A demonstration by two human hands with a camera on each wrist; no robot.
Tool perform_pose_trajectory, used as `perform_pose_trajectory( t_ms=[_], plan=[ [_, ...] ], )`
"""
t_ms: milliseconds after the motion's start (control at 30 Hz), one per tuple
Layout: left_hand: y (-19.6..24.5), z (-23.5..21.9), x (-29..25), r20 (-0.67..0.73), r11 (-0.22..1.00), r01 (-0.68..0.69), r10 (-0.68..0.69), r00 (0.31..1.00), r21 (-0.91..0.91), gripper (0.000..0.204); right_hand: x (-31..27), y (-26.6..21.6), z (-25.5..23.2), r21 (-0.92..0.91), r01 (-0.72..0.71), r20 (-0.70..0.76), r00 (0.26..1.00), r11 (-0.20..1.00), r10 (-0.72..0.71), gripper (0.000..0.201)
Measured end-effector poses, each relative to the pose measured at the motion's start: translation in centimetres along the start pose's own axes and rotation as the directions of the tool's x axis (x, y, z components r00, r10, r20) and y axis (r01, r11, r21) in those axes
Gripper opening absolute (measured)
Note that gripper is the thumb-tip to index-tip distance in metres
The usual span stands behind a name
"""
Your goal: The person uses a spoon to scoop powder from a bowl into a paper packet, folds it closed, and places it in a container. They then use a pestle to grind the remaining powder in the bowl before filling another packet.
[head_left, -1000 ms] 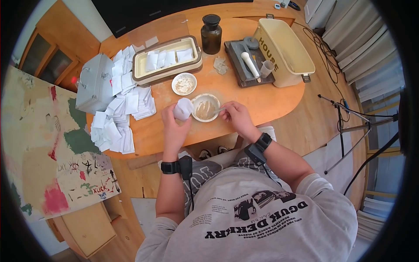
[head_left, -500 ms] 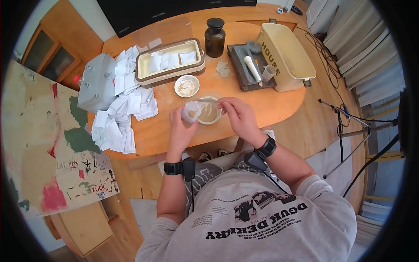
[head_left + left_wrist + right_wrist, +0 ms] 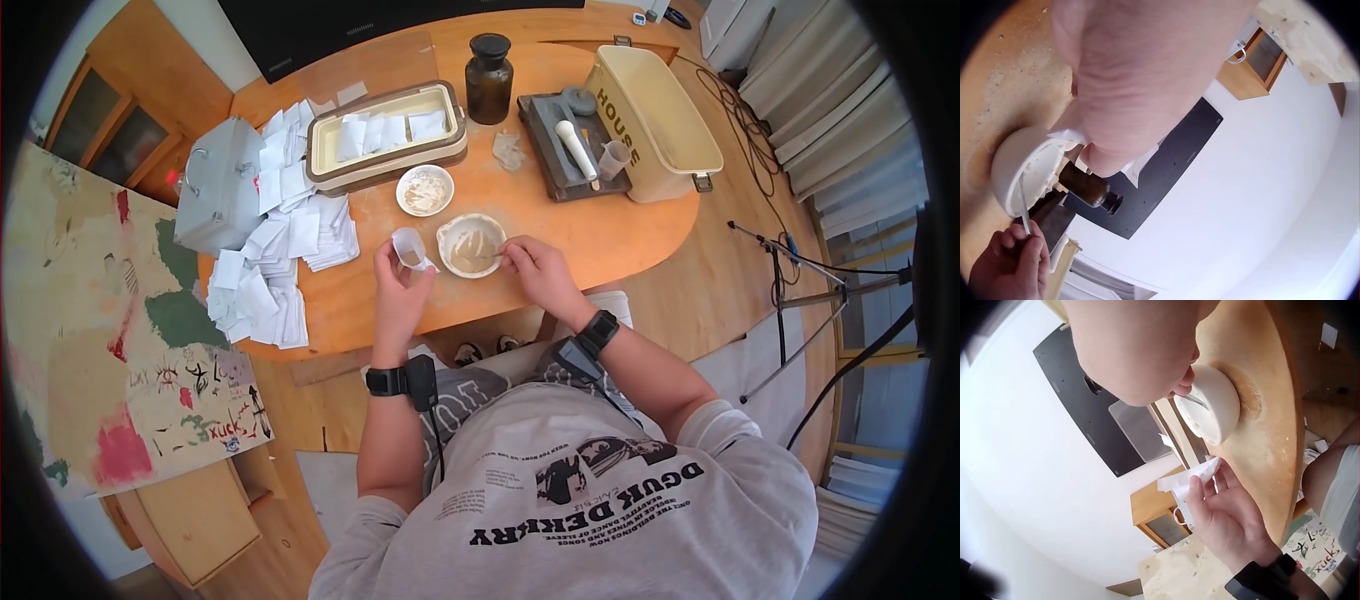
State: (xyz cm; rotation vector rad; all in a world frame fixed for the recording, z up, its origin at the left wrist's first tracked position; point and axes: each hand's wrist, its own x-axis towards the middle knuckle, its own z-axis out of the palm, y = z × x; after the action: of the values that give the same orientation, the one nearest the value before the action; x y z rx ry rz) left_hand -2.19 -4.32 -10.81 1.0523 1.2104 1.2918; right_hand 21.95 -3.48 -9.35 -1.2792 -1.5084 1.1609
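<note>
My left hand (image 3: 402,300) holds an opened white paper packet (image 3: 409,240) upright between thumb and fingers, with some tan powder low inside. It stands just left of a white mortar bowl (image 3: 1005,169) with a small pouring lip. Tan powder (image 3: 466,250) coats the bowl's inside. With thumb and fingertips my right hand (image 3: 543,275) pinches a thin spatula-like stick (image 3: 1025,209), whose lower end reaches into the bowl. The tip is lost against the powder. The right wrist view shows the paper packet (image 3: 1188,478) with its open end flared, gripped by the left hand (image 3: 1232,515).
Behind the mortar stands a small bowl (image 3: 425,190) of pale powder. Piled packets (image 3: 320,235) and a metal case (image 3: 215,185) sit left; a tray (image 3: 455,150) of packets lies behind. A brown jar (image 3: 489,85), a scale (image 3: 540,150) bearing a pestle (image 3: 574,150), and a bin (image 3: 690,130) stand farther back.
Half a second ago the packet was at the mortar's rim with the right hand raised over it. Now the packet is back to the left and the stick is down in the mortar.
</note>
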Motion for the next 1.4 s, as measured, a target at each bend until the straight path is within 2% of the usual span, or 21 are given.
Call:
perform_pose_trajectory(
  t_ms=[67,133,167,233,267,333,367,433,467,567,600,633,767,833,967,1033,1067,1133,1267,1333,1400],
  plan=[
    [-0.4,0.0,0.0,0.015,1.000,-0.013,0.013,1.000,0.028,0.066,0.0,0.2,-0.3,0.020,-0.046,-0.001,0.999,0.999,0.046,0.022],
    [-0.6,0.1,0.2,0.018,0.995,-0.057,0.055,0.998,0.087,0.064,0.3,0.5,-0.4,0.256,-0.198,0.020,0.980,0.946,0.200,0.024],
    [-0.6,0.1,0.2,0.021,0.995,-0.057,0.055,0.998,0.087,0.064,0.3,0.5,-0.6,0.257,-0.198,0.018,0.980,0.946,0.200,0.024],
    [0.1,0.3,0.0,0.004,0.971,-0.098,0.099,0.995,0.217,0.061,0.3,0.0,-0.9,0.431,-0.316,0.028,0.941,0.845,0.337,0.024],
    [0.7,0.5,-0.1,0.005,0.971,-0.101,0.102,0.995,0.216,0.061,0.4,-0.2,-1.1,0.431,-0.313,0.026,0.942,0.847,0.335,0.024],
    [2.0,1.1,-0.5,0.021,0.912,-0.160,0.165,0.986,0.379,0.060,0.6,-0.7,-1.5,0.499,-0.256,-0.003,0.955,0.828,0.297,0.024],
    [2.3,1.3,-0.5,0.019,0.911,-0.164,0.169,0.985,0.378,0.060,0.8,-1.2,-1.8,0.498,-0.253,-0.002,0.956,0.829,0.293,0.024],
    [2.8,1.6,-0.6,0.073,0.788,-0.234,0.235,0.969,0.570,0.060,1.2,-2.6,-2.2,0.544,-0.191,-0.035,0.968,0.817,0.250,0.023],
    [2.9,1.9,-0.6,0.071,0.787,-0.235,0.238,0.969,0.570,0.060,1.3,-3.5,-2.1,0.544,-0.189,-0.034,0.968,0.818,0.247,0.023],
    [3.1,2.7,-0.7,0.119,0.732,-0.271,0.254,0.960,0.625,0.061,1.3,-5.6,-1.3,0.431,-0.110,-0.132,0.974,0.895,0.183,0.020],
    [2.9,2.8,-0.6,0.137,0.722,-0.280,0.252,0.958,0.632,0.061,0.8,-6.0,-0.9,0.166,0.071,-0.111,0.992,0.984,-0.053,0.018],
    [2.8,2.9,-0.6,0.154,0.713,-0.288,0.249,0.956,0.640,0.061,0.4,-6.2,-0.7,-0.101,0.269,-0.024,0.962,0.958,-0.273,0.017],
    [2.1,2.1,-0.7,0.106,0.725,-0.261,0.252,0.962,0.637,0.061,0.0,-6.3,-1.3,-0.204,0.273,-0.066,0.954,0.940,-0.291,0.015],
    [1.5,1.3,-0.4,0.028,0.790,-0.191,0.216,0.976,0.583,0.060,0.7,-4.7,-1.4,-0.404,0.349,-0.017,0.921,0.846,-0.388,0.014],
    [1.7,0.9,-0.5,0.016,0.805,-0.191,0.220,0.975,0.562,0.060,0.8,-2.6,-0.5,-0.443,0.317,0.049,0.943,0.839,-0.330,0.015],
    [1.8,0.7,-0.6,0.011,0.818,-0.174,0.201,0.980,0.548,0.061,0.5,-2.5,0.0,-0.351,0.430,0.145,0.902,0.832,-0.406,0.014],
    [1.8,0.6,-0.7,0.008,0.818,-0.172,0.200,0.980,0.548,0.061,0.4,-2.8,-0.2,-0.350,0.430,0.147,0.902,0.832,-0.405,0.014],
    [1.9,0.5,-0.8,0.013,0.820,-0.178,0.203,0.979,0.543,0.060,0.2,-3.4,-0.8,-0.311,0.373,0.198,0.925,0.874,-0.325,0.015],
    [2.2,1.0,-0.8,0.024,0.815,-0.164,0.181,0.983,0.556,0.060,0.5,-3.4,-0.6,-0.388,0.357,0.081,0.932,0.850,-0.354,0.014],
    [2.1,1.1,-0.7,0.039,0.822,-0.190,0.201,0.979,0.536,0.060,0.6,-3.2,-0.3,-0.307,0.509,0.235,0.860,0.804,-0.454,0.013],
    [2.1,1.0,-0.8,0.028,0.818,-0.186,0.204,0.979,0.544,0.060,0.4,-3.6,-1.2,-0.290,0.452,0.254,0.886,0.844,-0.388,0.014]
  ],
)
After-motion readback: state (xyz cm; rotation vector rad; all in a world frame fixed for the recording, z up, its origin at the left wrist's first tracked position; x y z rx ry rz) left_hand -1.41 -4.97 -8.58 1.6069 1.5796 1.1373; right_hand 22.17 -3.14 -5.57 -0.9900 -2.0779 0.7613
